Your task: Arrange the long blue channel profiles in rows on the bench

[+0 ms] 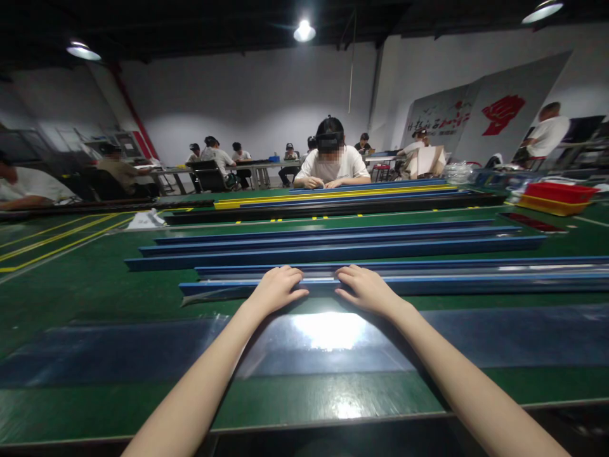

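A long blue channel strip [451, 285] lies across the table in front of me, with clear film hanging loose at its left end. My left hand [280, 287] is closed over it, fingers on the far side and thumb on the near side. My right hand [362, 287] grips the same strip a short way to the right, in a matching hold. Just behind runs a second blue strip [228, 271], close to my fingertips. Under my forearms a wide sheet of clear plastic film [133, 346] is spread flat, shining under the lamp.
Several more blue strips [333, 252] lie farther back, then yellow strips [342, 195] and a long black strip [380, 204]. A red bin [556, 192] stands at the right. Opposite sits a co-worker [333, 166], hands on the work. The green table's [328, 406] front edge is near me.
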### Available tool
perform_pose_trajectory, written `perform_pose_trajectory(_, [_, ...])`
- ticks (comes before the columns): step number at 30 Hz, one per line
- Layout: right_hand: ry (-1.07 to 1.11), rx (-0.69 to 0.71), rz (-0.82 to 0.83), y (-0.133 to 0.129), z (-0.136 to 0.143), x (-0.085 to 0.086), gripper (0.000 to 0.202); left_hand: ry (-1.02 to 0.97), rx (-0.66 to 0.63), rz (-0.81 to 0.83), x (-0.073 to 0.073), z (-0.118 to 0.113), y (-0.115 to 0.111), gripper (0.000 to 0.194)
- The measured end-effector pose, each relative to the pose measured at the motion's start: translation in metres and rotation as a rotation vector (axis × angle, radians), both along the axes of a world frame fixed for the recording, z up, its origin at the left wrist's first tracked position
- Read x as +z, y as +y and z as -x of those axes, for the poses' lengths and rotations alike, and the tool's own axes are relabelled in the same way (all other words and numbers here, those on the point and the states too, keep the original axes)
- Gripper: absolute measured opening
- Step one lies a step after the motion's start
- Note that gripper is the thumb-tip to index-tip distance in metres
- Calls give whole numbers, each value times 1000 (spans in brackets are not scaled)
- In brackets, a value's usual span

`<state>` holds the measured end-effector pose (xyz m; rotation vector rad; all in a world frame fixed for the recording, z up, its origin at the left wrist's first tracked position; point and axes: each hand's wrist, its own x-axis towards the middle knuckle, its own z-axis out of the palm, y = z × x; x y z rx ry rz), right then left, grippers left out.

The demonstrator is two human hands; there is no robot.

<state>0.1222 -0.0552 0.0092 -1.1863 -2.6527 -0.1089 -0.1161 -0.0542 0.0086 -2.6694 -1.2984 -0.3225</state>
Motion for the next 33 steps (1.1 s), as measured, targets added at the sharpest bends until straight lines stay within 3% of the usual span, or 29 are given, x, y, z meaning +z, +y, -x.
perform_pose_trajectory(5, [10,-11,25,0,1,0,29,23,40,12,4,1,-1,33])
perform_pose_trajectory(13, [13,-17,44,0,1,2,28,7,161,145,23,11,-5,41])
perform_pose_trajectory(24, [10,-12,45,2,-1,0,30,-49,216,211,29,27,-1,49])
perform_pose_trajectory(33, [1,-23,58,2,0,-1,29,-58,291,247,35,41,1,44])
